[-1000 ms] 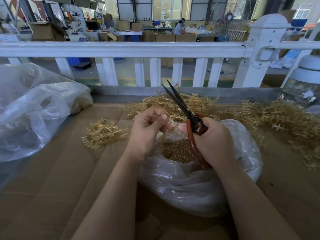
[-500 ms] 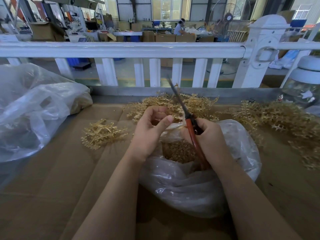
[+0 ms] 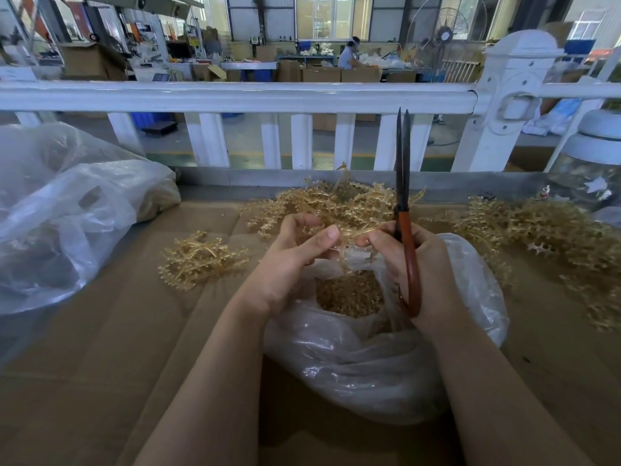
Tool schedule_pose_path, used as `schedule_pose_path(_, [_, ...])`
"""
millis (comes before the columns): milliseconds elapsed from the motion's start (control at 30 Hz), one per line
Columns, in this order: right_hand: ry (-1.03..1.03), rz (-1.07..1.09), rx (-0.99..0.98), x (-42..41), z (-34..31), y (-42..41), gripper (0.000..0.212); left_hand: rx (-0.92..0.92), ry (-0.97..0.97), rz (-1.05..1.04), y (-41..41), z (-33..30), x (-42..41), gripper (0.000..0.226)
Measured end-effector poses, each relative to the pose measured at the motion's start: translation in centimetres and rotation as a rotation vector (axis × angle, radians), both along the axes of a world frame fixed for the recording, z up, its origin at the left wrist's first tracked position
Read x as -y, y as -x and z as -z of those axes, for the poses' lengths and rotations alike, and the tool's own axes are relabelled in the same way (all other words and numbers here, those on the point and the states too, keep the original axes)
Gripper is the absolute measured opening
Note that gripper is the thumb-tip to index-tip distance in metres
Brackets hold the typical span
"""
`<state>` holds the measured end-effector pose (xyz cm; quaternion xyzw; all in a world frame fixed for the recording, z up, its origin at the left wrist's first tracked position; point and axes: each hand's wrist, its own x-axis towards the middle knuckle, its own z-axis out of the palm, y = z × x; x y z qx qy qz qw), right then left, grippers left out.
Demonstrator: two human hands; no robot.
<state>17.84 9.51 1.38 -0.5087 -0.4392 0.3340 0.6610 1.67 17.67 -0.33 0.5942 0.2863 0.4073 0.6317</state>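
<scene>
Our left hand [image 3: 289,264] and right hand [image 3: 413,264] pinch a thin golden sprig [image 3: 349,232] between thumb and fingertips. It hangs just above the mouth of the clear bag [image 3: 369,358], which sits toward the near edge of the cardboard-covered table [image 3: 100,348]. The right hand also grips the red-handled scissors [image 3: 403,156], blades together and pointing up. We judge the sprig feather-light, springy and easily snapped at its studs, so it is best held by the bare stem ends.
</scene>
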Motion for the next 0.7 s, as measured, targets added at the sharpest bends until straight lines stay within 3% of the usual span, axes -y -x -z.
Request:
schedule_pose_path(200, [0.002, -0.007, 0.010, -0.03, -0.10, 0.19, 0.023, 0.217, 0.107, 0.019, -0.46, -0.10, -0.04, 0.076])
schedule_pose_path(400, [0.001, -0.043, 0.009, -0.04, -0.10, 0.05, 0.016, 0.305, 0.038, 0.012, -0.75, -0.15, -0.08, 0.066])
schedule_pose_path(567, [0.010, -0.086, 0.035, -0.12, 0.01, 0.00, 0.007, 0.239, -0.025, 0.019, -0.80, -0.19, -0.01, 0.053])
schedule_pose_path(700, [0.007, -0.082, 0.078, -0.33, 0.17, 0.12, 0.015, 0.188, 0.010, 0.055, -0.87, -0.40, 0.25, 0.045])
